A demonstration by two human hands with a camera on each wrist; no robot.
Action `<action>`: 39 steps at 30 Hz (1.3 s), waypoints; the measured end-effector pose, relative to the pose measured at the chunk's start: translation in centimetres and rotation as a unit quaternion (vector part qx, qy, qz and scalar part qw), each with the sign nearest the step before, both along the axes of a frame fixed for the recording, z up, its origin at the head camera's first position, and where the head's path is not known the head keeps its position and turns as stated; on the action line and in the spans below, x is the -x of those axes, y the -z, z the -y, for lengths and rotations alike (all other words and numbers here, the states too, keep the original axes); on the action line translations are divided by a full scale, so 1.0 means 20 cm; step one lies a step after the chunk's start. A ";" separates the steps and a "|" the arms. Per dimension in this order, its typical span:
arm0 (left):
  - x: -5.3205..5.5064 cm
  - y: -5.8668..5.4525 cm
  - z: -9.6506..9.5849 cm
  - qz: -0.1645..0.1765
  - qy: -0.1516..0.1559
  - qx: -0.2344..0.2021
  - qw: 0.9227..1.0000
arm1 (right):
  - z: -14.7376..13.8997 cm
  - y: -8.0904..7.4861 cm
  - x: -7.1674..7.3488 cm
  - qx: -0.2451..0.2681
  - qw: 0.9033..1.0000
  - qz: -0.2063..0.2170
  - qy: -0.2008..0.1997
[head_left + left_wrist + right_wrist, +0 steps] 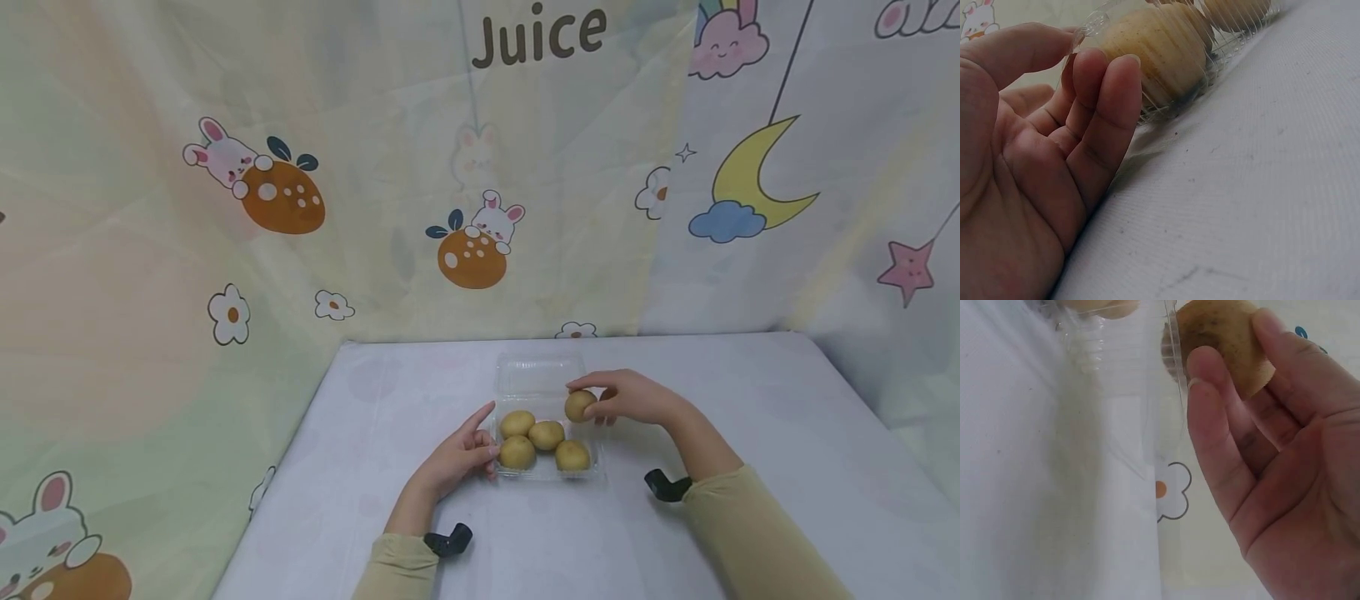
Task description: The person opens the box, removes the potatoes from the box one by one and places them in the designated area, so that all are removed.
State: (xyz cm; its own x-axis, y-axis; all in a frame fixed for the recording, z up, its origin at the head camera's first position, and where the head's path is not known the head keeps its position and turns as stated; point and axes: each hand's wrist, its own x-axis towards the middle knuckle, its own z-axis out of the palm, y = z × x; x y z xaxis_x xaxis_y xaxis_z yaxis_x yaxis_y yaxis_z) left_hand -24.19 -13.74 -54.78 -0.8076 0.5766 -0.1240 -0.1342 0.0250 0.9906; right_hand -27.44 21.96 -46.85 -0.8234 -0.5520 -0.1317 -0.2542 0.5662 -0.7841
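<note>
A clear plastic clamshell box [543, 477] sits on the table with several potatoes [547, 435] in its base. My left hand [459, 457] is at the box's left side; in the left wrist view its thumb and fingers pinch the rim, next to a potato [1154, 53] seen through the wall. My right hand [628, 397] holds another potato [580, 406] between thumb and fingers at the box's back right corner. Close up in the right wrist view, this potato [1225, 337] shows dark marks, beside the clear wall. Whether it touches the box's floor cannot be told.
The box's lid [540, 375] lies folded back, away from the person. A white cloth covers the table [360, 517]. Printed curtains [375, 167] hang behind and at the sides. A black strap piece [448, 541] is on each wrist.
</note>
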 end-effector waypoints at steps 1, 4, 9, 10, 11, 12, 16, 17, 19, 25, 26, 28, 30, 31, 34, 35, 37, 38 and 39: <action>0.00 0.00 0.00 -0.001 0.000 -0.001 1.000 | -0.01 0.00 0.00 0.010 1.000 0.002 0.001; -0.01 0.00 0.00 -0.005 0.001 -0.002 1.000 | -0.02 0.00 -0.02 0.038 0.999 0.008 0.005; -0.01 -0.01 0.00 -0.008 -0.002 0.001 1.000 | -0.04 0.02 -0.03 0.072 0.997 0.016 0.016; -0.01 -0.01 0.00 -0.007 -0.003 0.002 1.000 | -0.05 0.02 -0.03 0.074 0.997 0.016 0.017; 0.00 -0.01 0.00 -0.005 -0.003 0.003 1.000 | -0.06 0.02 -0.03 0.076 0.997 0.014 0.015; 0.00 -0.01 0.00 -0.003 -0.003 0.005 1.000 | -0.06 0.03 -0.03 0.077 0.997 0.012 0.013; 0.00 -0.01 0.00 0.005 -0.005 0.009 1.000 | -0.08 0.05 -0.03 0.072 0.997 0.001 0.019; 0.00 -0.01 0.00 0.006 -0.005 0.009 1.000 | -0.09 0.06 -0.03 0.071 0.997 -0.003 0.022; 0.00 -0.01 0.00 0.007 -0.005 0.010 1.000 | -0.10 0.07 -0.03 0.070 0.997 -0.003 0.040; -0.01 -0.01 0.00 0.004 -0.003 0.007 1.000 | -0.16 0.11 -0.04 0.061 0.995 -0.026 0.067; -0.01 -0.01 0.00 0.004 -0.003 0.007 1.000 | -0.17 0.12 -0.04 0.058 0.995 -0.037 0.067; -0.01 -0.01 0.00 0.005 -0.003 0.007 1.000 | -0.20 0.13 -0.05 0.049 0.995 -0.052 0.076; 0.00 -0.01 0.00 0.007 -0.003 0.009 1.000 | -0.23 0.15 -0.05 0.042 0.993 -0.051 0.095; 0.00 -0.01 0.00 0.006 -0.003 0.009 1.000 | -0.24 0.16 -0.05 0.040 0.993 -0.047 0.104; 0.00 -0.01 0.00 0.006 -0.002 0.011 1.000 | -0.29 0.19 -0.06 0.042 0.990 -0.027 0.131; 0.00 -0.01 0.00 0.006 -0.002 0.012 1.000 | -0.30 0.20 -0.06 0.044 0.989 -0.024 0.137; 0.00 -0.01 0.00 0.007 -0.003 0.012 1.000 | -0.33 0.21 -0.06 0.044 0.989 -0.026 0.142; 0.00 -0.01 0.00 0.008 -0.004 0.013 1.000 | -0.34 0.22 -0.06 0.044 0.988 -0.030 0.145; 0.00 -0.01 0.00 0.008 -0.004 0.014 1.000 | -0.35 0.23 -0.06 0.044 0.987 -0.030 0.151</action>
